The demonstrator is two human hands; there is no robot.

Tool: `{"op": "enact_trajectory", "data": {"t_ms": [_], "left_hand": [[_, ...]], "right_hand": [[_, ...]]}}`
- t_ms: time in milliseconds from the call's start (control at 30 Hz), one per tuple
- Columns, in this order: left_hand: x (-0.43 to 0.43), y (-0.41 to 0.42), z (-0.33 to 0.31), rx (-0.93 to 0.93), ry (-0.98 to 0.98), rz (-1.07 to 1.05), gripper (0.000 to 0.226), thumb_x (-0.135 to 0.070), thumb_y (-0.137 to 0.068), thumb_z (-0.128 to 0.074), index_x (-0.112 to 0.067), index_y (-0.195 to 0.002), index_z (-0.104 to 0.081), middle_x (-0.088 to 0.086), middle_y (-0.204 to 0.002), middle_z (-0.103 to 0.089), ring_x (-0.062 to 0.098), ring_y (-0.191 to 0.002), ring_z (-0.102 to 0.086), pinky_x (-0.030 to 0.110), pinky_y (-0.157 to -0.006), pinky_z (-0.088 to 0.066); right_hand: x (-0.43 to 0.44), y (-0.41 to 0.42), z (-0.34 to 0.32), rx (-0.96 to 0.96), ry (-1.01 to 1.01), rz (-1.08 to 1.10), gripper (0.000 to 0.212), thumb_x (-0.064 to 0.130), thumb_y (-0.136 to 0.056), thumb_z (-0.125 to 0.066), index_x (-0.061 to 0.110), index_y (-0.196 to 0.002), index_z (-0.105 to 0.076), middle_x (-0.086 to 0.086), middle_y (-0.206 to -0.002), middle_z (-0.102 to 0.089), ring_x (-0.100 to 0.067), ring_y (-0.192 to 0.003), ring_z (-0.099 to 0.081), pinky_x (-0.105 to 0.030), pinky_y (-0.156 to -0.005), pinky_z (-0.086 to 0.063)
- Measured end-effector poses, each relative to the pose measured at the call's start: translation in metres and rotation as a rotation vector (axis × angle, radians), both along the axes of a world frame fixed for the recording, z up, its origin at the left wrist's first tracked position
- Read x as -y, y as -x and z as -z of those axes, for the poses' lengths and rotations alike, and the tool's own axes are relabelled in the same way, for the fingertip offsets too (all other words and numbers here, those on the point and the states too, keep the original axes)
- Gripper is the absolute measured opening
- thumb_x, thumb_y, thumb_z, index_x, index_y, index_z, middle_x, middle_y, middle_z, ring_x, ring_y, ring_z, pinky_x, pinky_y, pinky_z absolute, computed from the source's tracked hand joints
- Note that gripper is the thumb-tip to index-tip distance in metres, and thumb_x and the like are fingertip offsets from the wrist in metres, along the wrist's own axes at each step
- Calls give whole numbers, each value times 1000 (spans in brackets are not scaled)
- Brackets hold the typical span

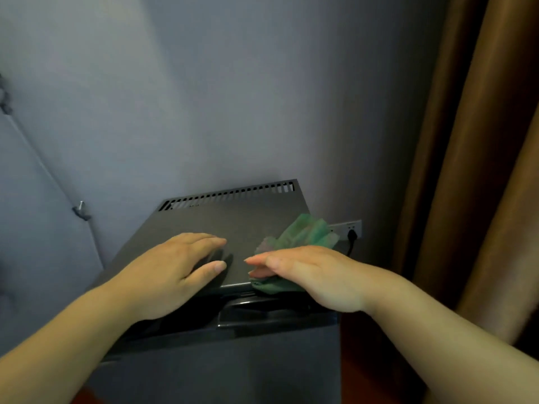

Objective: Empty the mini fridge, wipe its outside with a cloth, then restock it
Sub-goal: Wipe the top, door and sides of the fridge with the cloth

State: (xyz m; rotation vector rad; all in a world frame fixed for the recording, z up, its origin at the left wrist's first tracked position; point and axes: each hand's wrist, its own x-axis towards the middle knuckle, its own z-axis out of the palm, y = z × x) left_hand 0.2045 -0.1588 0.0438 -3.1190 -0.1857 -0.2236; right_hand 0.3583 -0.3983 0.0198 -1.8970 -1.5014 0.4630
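Behind the mini fridge [221, 225], a plug [352, 235] sits in a wall socket [358, 225], with a curtain [481, 170] to the right. The fridge's inside is out of sight. On its top, the left hand [169, 269] lies flat and the straight-fingered right hand [309, 272] rests on the green cloth [303, 231].

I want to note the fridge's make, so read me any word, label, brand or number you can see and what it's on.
No text can be read anywhere.
Mini fridge top: only vent slots, no badge or label in view.
Green cloth: unprinted.
Wall socket: any marking is too small to read.
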Motion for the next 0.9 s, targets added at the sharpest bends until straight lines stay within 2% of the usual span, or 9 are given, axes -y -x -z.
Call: {"op": "enact_trajectory", "data": {"t_ms": [133,300,400,500,567,667,767,833,900], "left_hand": [[27,26,12,25,73,-130,69,-71,-94,-19,-38,-152,-33,-23,-152,-38,-3,-139,-30,15,-103,-25],[58,52,26,45,131,-190,67,-66,-94,-25,-36,-152,-34,-22,-151,-39,-4,-138,-29,16,-107,-24],[68,68,27,92,194,-263,62,-61,-99,-31,-35,-155,-28,-20,-154,-36,-2,-141,-28,19,-111,-25],[72,83,28,120,244,-302,63,-61,-99,-34,-36,-157,-24,-19,-156,-34,0,-144,-27,23,-113,-26],[73,90,29,140,270,-300,63,-60,-99,-36,-37,-156,-26,-19,-155,-36,0,-142,-29,21,-112,-27],[73,91,27,155,280,-283,60,-58,-100,-40,-37,-154,-28,-19,-153,-38,-1,-140,-31,19,-109,-28],[65,85,23,161,272,-235,61,-58,-100,-42,-37,-155,-28,-20,-153,-38,-2,-140,-31,17,-108,-27],[57,78,20,171,287,-193,61,-58,-99,-42,-37,-155,-27,-20,-154,-38,-3,-140,-31,19,-110,-28],[48,71,18,170,295,-158,62,-59,-99,-41,-39,-155,-26,-21,-155,-35,-3,-142,-29,23,-115,-29]], "right_hand": [[8,8,1,-77,10,-9,69,75,-85,-21,47,-137,-55,33,-120,-66,11,-132,-42,-34,-120,-27],[9,14,5,-109,-121,96,50,59,-97,-30,38,-124,-67,24,-99,-74,6,-121,-52,-38,-115,-33],[9,21,2,-173,-183,130,43,56,-90,-37,39,-108,-71,11,-80,-76,-5,-96,-66,-41,-102,-45],[11,25,2,-176,-252,164,27,39,-98,-46,36,-101,-73,4,-66,-71,-10,-75,-66,-36,-84,-49],[12,27,4,-131,-324,223,22,27,-100,-51,35,-101,-72,7,-72,-70,-7,-75,-65,-31,-79,-47],[13,29,11,155,-356,299,26,23,-96,-58,36,-118,-63,17,-112,-59,-3,-101,-57,-27,-91,-46],[10,28,16,298,-263,355,42,36,-93,-62,36,-134,-51,15,-136,-44,-11,-128,-44,-36,-110,-39],[9,29,13,269,-165,423,59,51,-91,-64,34,-143,-42,12,-146,-41,-15,-134,-42,-38,-112,-39],[6,29,11,279,-86,487,74,59,-86,-67,32,-148,-36,10,-146,-43,-15,-132,-45,-34,-109,-41]]}}
